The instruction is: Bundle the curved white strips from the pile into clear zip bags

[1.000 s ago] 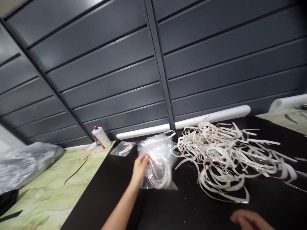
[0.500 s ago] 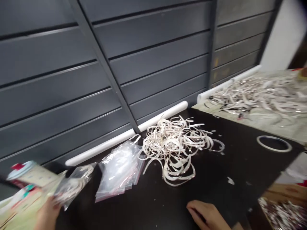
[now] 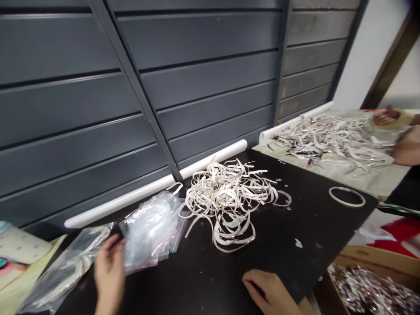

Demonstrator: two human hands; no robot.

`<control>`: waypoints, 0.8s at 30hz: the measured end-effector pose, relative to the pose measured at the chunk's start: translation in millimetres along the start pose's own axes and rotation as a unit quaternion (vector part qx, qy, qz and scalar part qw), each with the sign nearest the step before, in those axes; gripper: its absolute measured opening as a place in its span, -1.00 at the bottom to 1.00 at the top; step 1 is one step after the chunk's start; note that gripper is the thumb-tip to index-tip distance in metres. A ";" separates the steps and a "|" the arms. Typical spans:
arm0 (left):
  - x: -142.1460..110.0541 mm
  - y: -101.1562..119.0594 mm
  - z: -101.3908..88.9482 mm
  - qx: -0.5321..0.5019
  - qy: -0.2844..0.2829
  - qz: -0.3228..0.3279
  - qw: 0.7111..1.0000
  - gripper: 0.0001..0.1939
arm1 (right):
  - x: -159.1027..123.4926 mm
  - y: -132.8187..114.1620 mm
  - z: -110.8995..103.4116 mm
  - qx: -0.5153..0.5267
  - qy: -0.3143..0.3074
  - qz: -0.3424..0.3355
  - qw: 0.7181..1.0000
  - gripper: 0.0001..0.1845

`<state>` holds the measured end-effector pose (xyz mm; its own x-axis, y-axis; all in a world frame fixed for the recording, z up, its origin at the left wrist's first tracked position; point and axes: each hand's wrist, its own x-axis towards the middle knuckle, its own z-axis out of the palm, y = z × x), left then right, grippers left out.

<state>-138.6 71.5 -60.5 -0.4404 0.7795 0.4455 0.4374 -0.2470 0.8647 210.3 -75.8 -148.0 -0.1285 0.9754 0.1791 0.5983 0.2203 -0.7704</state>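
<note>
My left hand (image 3: pixel 110 273) is open, its fingers loosely bent and apart, between a filled clear bag and a pile of flat bags. The filled bag (image 3: pixel 62 271) holds pale looped strips and lies at the lower left. Another bag of strips (image 3: pixel 96 236) lies just behind it. The flat zip bags (image 3: pixel 151 232) are stacked beside my fingertips; whether I touch them I cannot tell. My right hand (image 3: pixel 269 291) rests curled at the table's front, nothing visible in it. Beyond it sits a tangled heap of whitish strips (image 3: pixel 226 197).
A white roll (image 3: pixel 121 201) runs along the grey panel wall. On the black table (image 3: pixel 262 236) a pale ring (image 3: pixel 347 197) lies at right. Another person's hands are by a second strip heap (image 3: pixel 331 140). A cardboard box (image 3: pixel 377 256) of scraps stands lower right; a cup (image 3: pixel 22 243) at left.
My left hand carried the filled bag leftward, let go of it, and has come back right toward the flat bags. The view has swung right. My right hand stays curled at the front.
</note>
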 end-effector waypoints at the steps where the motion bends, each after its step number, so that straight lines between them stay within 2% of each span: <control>1: -21.0 2.4 19.1 -0.007 -0.042 -0.015 0.999 -0.51 | -0.7 -0.1 0.4 -0.002 0.001 0.003 1.000 -0.75; 3: -67.1 14.6 55.4 -0.036 -0.158 -0.032 0.986 -0.61 | -1.8 -1.0 0.5 0.000 -0.003 0.004 1.000 -0.76; 5: -108.3 31.2 88.0 -0.076 -0.234 -0.041 0.968 -0.68 | -0.8 -3.1 -2.0 0.010 -0.013 0.000 1.000 -0.76; 7: -137.0 44.4 115.3 -0.111 -0.267 -0.049 0.956 -0.69 | 5.0 -6.7 -9.3 0.021 -0.012 -0.004 1.000 -0.77; 10: -155.5 49.5 142.8 -0.145 -0.258 -0.062 0.953 -0.68 | 29.6 -12.7 -30.6 0.020 0.037 -0.032 0.999 -0.77; 13: -155.2 40.5 151.7 -0.143 -0.230 -0.040 0.962 -0.70 | 75.7 -15.6 -57.2 -0.025 0.109 -0.054 0.992 -0.73; 14: -153.3 36.5 151.4 -0.139 -0.222 -0.034 0.965 -0.71 | 94.6 -15.1 -64.9 -0.066 0.114 -0.052 0.990 -0.71; 16: -148.9 29.1 148.7 -0.132 -0.210 -0.034 0.968 -0.70 | 133.6 -11.6 -76.2 -0.203 0.080 -0.023 0.976 -0.71; 19: -143.8 22.2 145.0 -0.127 -0.206 -0.049 0.969 -0.68 | 185.2 -1.5 -81.2 -0.272 0.051 0.000 0.961 -0.76; 21: -141.9 20.2 144.8 -0.128 -0.205 -0.056 0.969 -0.67 | 209.1 6.2 -79.2 -0.314 0.036 0.023 0.948 -0.78; 24: -141.5 19.5 146.4 -0.134 -0.203 -0.064 0.968 -0.64 | 227.0 15.5 -76.2 -0.370 0.011 0.049 0.928 -0.84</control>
<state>47.0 40.7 -140.7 -0.1090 0.9624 0.2487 0.1570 -0.2303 0.9604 250.7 148.4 -72.7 -0.0343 0.9882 0.1494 0.9862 0.0577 -0.1549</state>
